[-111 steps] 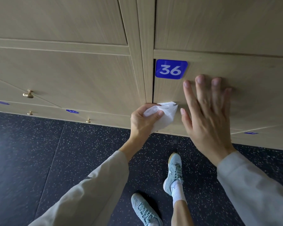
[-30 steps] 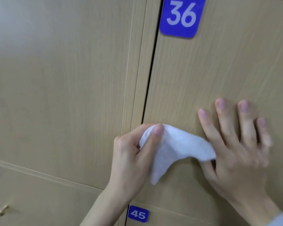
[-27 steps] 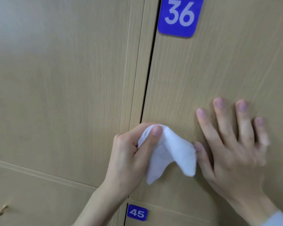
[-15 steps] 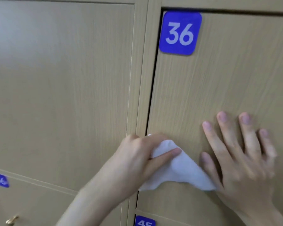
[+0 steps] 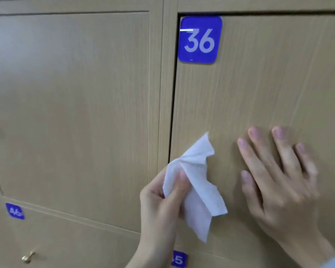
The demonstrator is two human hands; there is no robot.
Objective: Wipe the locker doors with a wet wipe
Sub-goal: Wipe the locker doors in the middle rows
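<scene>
Head view shows the left hand (image 5: 162, 202) pinching the white wet wipe (image 5: 195, 182) between thumb and fingers, in front of the left edge of the locker door 36 (image 5: 259, 84). Half a second ago the wipe was pressed flat under this hand and its far corner reached the thumb of the right hand; now the wipe is lifted and crumpled, one corner points to 12 o'clock and another hangs to 6 o'clock, and it is apart from the right hand. Whether the wipe touches the door now, I cannot tell. The right hand (image 5: 278, 180) stays flat on the door with straight, spread fingers, at 3 o'clock from the wipe, and holds nothing.

The blue plate 36 (image 5: 199, 39) sits at 12 o'clock from the wipe, in the upper left corner of the door; it is lower in the picture than before. The doors are light wood with a fine grain. The neighbour door (image 5: 70, 103) is at 9 o'clock, behind a narrow post. At 6 o'clock is a blue plate (image 5: 179, 260) partly hidden, at 8 o'clock a blurred plate (image 5: 15, 211) and a small brass knob (image 5: 28, 257).
</scene>
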